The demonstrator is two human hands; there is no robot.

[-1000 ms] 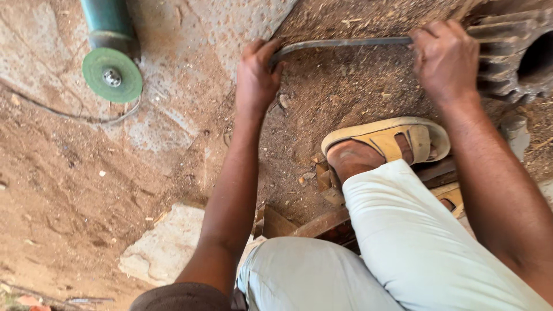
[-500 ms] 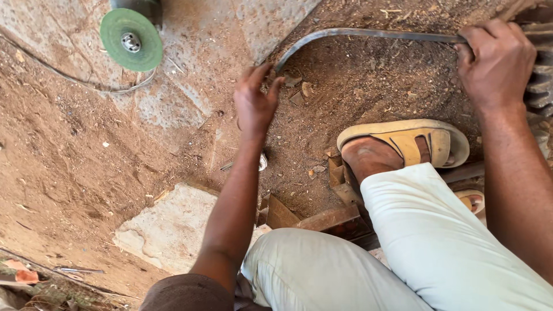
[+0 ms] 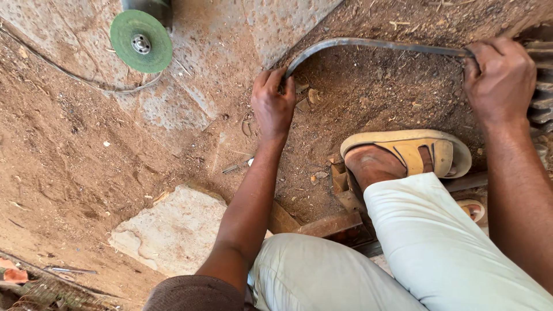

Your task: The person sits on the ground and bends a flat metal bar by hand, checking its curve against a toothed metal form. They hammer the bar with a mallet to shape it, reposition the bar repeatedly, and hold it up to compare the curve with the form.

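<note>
A long, dark metal bar [image 3: 368, 44] lies across the dirt at the top, bent downward in a curve at its left end. My left hand [image 3: 272, 103] grips that curved left end, fingers wrapped over it. My right hand [image 3: 500, 80] is closed around the bar's right end, beside a grey toothed gear [image 3: 541, 86] at the right edge. My foot in a tan sandal [image 3: 406, 152] rests on the ground just below the bar, between my two arms.
An angle grinder with a green disc [image 3: 141, 40] lies at the top left on concrete, its cable [image 3: 75, 75] trailing left. A pale flat stone [image 3: 173, 230] sits at lower left. Rusty metal pieces [image 3: 331, 222] lie by my knee. Loose dirt covers the ground.
The bar's left end, nearly straight a second ago, now curves downward. My left hand has moved down with it. The view has shifted, so the grinder sits further right.
</note>
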